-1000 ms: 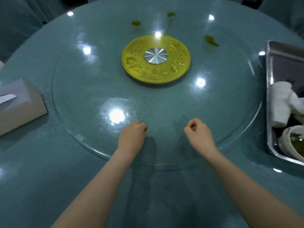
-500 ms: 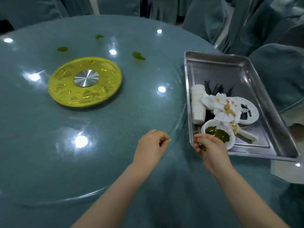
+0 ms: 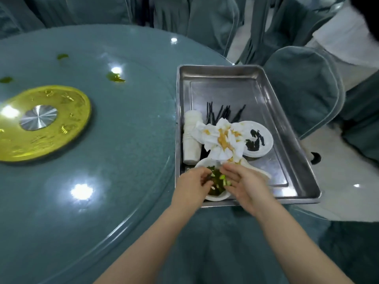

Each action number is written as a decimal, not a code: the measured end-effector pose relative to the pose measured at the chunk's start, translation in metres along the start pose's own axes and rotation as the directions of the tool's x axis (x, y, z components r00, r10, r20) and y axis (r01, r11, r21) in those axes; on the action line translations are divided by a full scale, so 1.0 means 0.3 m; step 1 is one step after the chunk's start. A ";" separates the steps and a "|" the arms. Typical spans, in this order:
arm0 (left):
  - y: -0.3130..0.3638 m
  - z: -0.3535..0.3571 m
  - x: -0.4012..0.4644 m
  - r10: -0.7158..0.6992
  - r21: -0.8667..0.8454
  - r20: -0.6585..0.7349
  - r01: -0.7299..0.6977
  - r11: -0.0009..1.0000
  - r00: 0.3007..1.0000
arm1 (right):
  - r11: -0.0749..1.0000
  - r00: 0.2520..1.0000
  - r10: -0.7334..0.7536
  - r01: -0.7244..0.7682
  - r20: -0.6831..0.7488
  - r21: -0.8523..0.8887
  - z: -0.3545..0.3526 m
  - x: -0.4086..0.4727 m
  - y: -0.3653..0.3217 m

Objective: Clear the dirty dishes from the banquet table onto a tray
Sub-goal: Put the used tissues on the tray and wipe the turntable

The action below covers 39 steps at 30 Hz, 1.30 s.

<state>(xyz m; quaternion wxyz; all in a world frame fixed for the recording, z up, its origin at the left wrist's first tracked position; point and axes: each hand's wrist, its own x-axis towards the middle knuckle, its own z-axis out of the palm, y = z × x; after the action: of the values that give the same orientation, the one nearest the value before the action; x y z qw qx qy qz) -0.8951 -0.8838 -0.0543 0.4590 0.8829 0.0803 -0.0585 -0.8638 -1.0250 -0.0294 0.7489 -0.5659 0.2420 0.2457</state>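
A steel tray point(image 3: 225, 89) sits at the table's right edge. It holds a white bowl point(image 3: 215, 198) of green scraps, stained crumpled napkins point(image 3: 221, 138), a plate point(image 3: 264, 140) smeared with dark sauce, stacked white cups point(image 3: 191, 138) lying on their side and black chopsticks point(image 3: 223, 113). My left hand point(image 3: 191, 185) and right hand point(image 3: 246, 185) hover close together over the bowl, fingers loosely spread. Small green food bits point(image 3: 222, 177) are loose between the fingertips, above the bowl.
A glass turntable point(image 3: 123, 140) with a gold centre disc point(image 3: 61, 111) covers the teal table. Green spills point(image 3: 114, 77) mark the glass at the far side. Covered chairs point(image 3: 303, 89) stand close behind the tray, and a person in white point(image 3: 348, 37) is at the top right.
Both hands left the turntable's near edge, each pinching a green scrap, and moved right to the tray. They now sit over the bowl with fingers loosened and the scraps dropping.
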 end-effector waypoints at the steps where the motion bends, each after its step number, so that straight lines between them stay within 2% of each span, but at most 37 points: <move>1: -0.001 -0.001 0.000 -0.013 -0.007 -0.017 0.013 1.000 1.000 | 1.000 1.000 0.011 -0.010 0.024 -0.028 0.008 0.001 -0.004; 6: -0.012 -0.083 -0.035 0.006 0.005 -0.103 -0.005 1.000 0.995 | 0.993 0.997 -0.044 0.050 0.061 -0.110 0.053 -0.012 -0.015; 9: -0.036 -0.165 -0.093 -0.018 -0.061 -0.184 0.007 0.998 0.983 | 0.969 0.994 -0.104 0.109 0.037 -0.223 0.101 -0.034 -0.005; 13: -0.127 -0.268 -0.223 -0.064 -0.095 -0.245 0.042 0.995 0.967 | 0.839 0.952 -0.303 0.285 0.036 -0.463 0.191 -0.077 0.063; 15: -0.186 -0.315 -0.290 -0.081 -0.087 -0.269 0.059 0.994 0.960 | 0.752 0.936 -0.341 0.328 0.088 -0.572 0.253 -0.105 0.116; 22: -0.419 -0.557 -0.509 -0.134 -0.001 -0.287 0.139 0.990 0.949 | 0.483 0.909 -0.243 0.416 0.338 -0.771 0.591 -0.205 0.367; 25: -0.532 -0.700 -0.603 -0.122 0.047 -0.313 0.143 0.989 0.942 | 0.320 0.862 -0.192 0.507 0.470 -0.800 0.787 -0.234 0.476; 27: -0.603 -0.793 -0.657 -0.084 0.151 -0.327 0.139 0.979 0.941 | 0.197 0.827 -0.147 0.561 0.542 -0.804 0.915 -0.247 0.549; 30: -0.722 -0.933 -0.737 -0.061 0.254 -0.350 0.157 0.954 0.935 | 0.032 0.763 -0.049 0.646 0.644 -0.763 1.111 -0.272 0.664; 33: -0.829 -1.062 -0.808 -0.119 0.239 -0.389 0.225 0.944 0.914 | -0.072 0.693 0.024 0.720 0.721 -0.690 1.281 -0.299 0.760; 39: -1.047 -1.297 -0.991 -0.237 0.168 -0.555 0.387 0.907 0.797 | -0.274 0.589 0.166 0.798 0.791 -0.537 1.573 -0.331 0.937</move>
<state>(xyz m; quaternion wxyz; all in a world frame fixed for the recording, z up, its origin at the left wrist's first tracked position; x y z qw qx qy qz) -1.2363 -0.4135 -0.0307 0.2774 0.8938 0.3387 0.0974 -1.0801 -0.5111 -0.0562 0.1190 -0.8310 -0.4809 0.2532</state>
